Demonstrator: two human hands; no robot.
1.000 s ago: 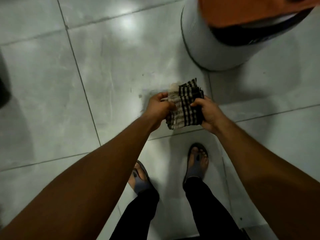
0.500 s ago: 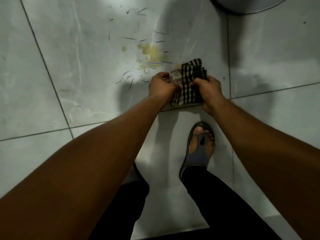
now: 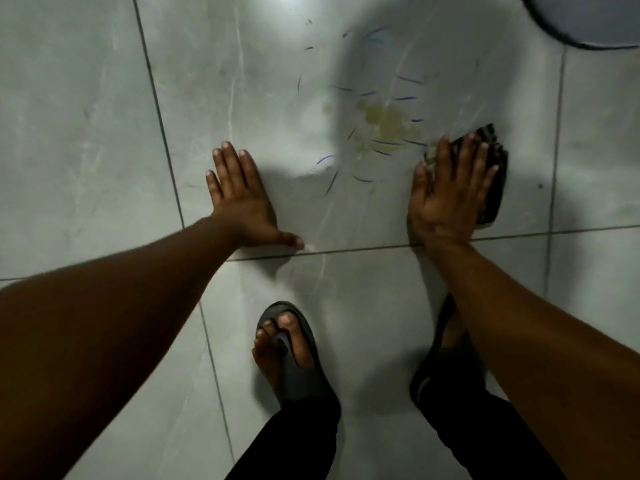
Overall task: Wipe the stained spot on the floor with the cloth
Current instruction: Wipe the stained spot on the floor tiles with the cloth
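A yellowish stain point(image 3: 384, 124) with thin dark scratch-like marks around it lies on the grey tiled floor point(image 3: 86, 133). Just right of the stain, my right hand point(image 3: 446, 192) presses flat on the folded black-and-white striped cloth point(image 3: 493, 181), which lies on the floor; most of the cloth is hidden under the palm. Left of the stain, my left hand point(image 3: 239, 199) rests flat on the tile with fingers spread, holding nothing.
The curved base of a round grey bin point(image 3: 588, 26) stands at the top right. My two feet in dark sandals point(image 3: 291, 355) stand below the hands. Dark grout lines cross the floor point(image 3: 381, 247).
Both hands held the cloth in the air before. Now the left hand has let go and lies flat on the floor, and the right hand has brought the cloth down beside the stain.
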